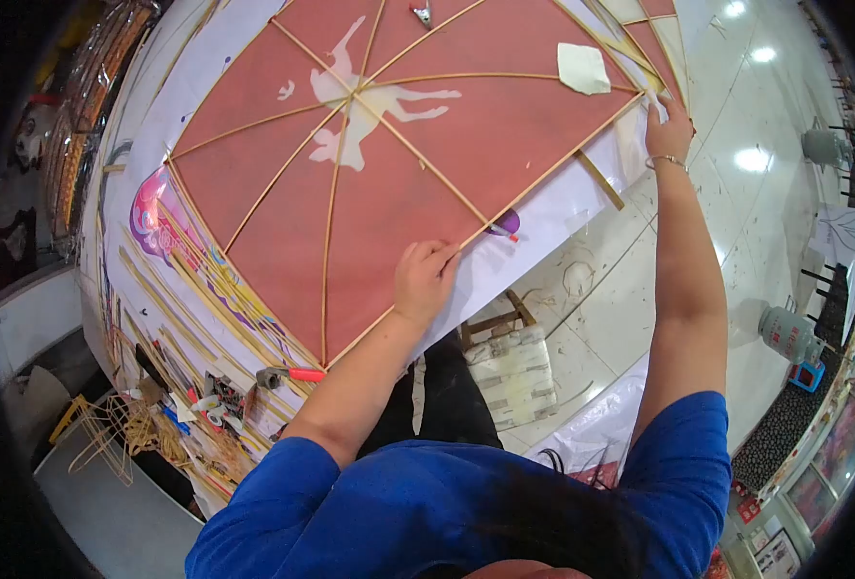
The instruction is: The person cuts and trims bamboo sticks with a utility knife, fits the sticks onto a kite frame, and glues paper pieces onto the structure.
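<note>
A large red sheet [254,87] with a pale figure on it lies on the white-covered table, crossed by thin bamboo strips that meet near its middle. My left hand [426,280] is closed round the near edge strip of the frame, its fingertips on the strip. At the frame's right corner, my right hand [669,130] pinches the corner where strips meet, with something whitish at the fingertips. A cream paper piece [583,69] rests on the sheet near that corner. A metal clip [422,14] sits at the top.
Bamboo strips [181,309], red-handled pliers [292,374] and a tangle of wire [109,434] lie at the left. A purple round thing [505,222] shows past the near edge. Below stands a stool [512,376] on the tiled floor; gas canisters [786,333] are at the right.
</note>
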A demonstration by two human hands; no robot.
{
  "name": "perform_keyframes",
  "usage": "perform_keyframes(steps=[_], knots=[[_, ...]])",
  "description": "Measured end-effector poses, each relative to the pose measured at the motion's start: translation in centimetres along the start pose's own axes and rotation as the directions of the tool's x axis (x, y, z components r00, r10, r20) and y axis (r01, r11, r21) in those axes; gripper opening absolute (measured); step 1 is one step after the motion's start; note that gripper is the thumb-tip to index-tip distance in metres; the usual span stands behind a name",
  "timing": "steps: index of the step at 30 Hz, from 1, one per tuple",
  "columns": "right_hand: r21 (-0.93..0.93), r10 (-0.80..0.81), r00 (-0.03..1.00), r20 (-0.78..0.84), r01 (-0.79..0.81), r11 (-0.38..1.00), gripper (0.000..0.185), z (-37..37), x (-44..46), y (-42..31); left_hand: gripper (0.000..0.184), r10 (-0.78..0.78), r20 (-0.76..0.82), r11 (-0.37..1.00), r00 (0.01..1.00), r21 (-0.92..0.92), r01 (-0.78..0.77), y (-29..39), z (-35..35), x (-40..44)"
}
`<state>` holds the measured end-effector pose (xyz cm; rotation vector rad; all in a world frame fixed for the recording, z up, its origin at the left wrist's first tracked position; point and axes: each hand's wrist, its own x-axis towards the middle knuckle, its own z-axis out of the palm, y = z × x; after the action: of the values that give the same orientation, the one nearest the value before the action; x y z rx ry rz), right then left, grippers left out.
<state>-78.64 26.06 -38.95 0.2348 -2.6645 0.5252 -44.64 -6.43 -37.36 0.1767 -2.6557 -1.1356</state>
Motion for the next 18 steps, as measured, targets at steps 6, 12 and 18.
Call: perform_keyframes(steps=[6, 12, 18], knots=[[-0.027, -0.140, 0.942, 0.306, 0.156, 0.987, 0.026, 2.5, 3.4, 1.3, 0.012, -0.015, 0.024, 1.000, 1.000, 0.016, 0.015, -1.6, -0.2, -0.7], [-0.151, -0.124, 0.774, 0.621, 0.273, 0.950, 0.022, 1.1, 5.8, -0.1, 0.013, -0.025, 0.042, 0.999, 0.999, 0.026, 0.023, -1.6, -0.5, -0.8], [-0.238, -0.158, 0.738, 0.656, 0.401, 0.885, 0.015, 2.2, 6.2, -0.1, 0.014, -0.020, 0.028, 1.000, 0.999, 0.019, 0.020, -1.6, -0.3, -0.9]])
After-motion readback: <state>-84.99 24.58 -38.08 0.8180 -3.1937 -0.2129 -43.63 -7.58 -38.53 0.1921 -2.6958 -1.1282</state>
